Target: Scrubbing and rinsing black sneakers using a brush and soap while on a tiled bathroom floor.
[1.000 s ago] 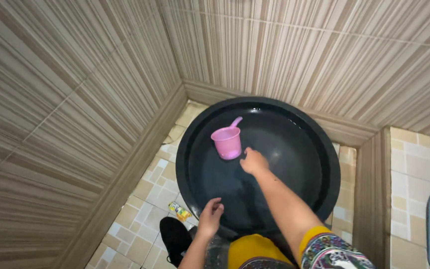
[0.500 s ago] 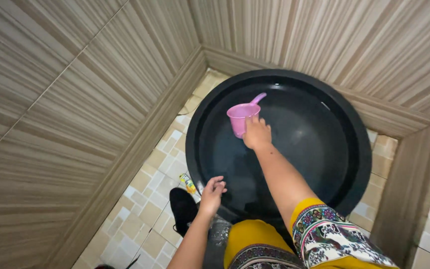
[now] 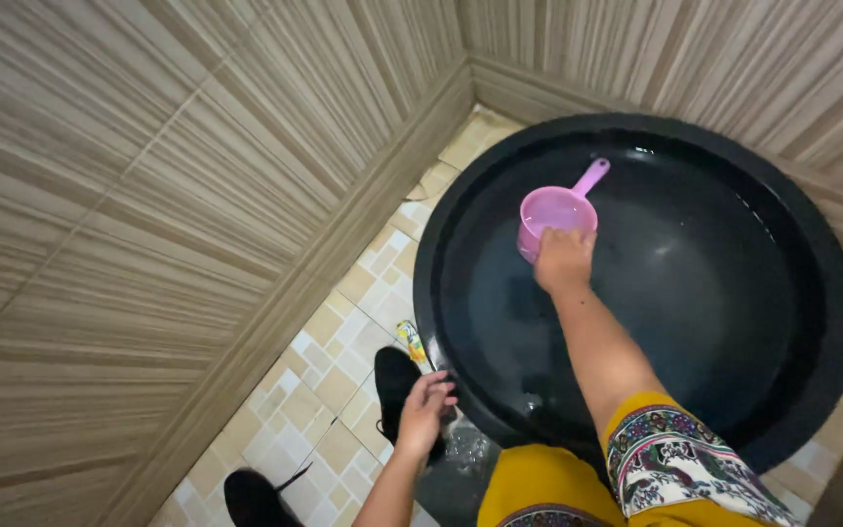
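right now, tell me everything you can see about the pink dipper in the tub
The pink dipper is a small round scoop that looks like plastic, with a straight handle pointing up and to the right, away from the person. Its mouth faces up. It sits inside the big black tub, near the left of the far side, over dark water. The right hand touches its near side; whether the fingers grip it cannot be told.

Black slipper (image 3: pixel 251 498) cut off below
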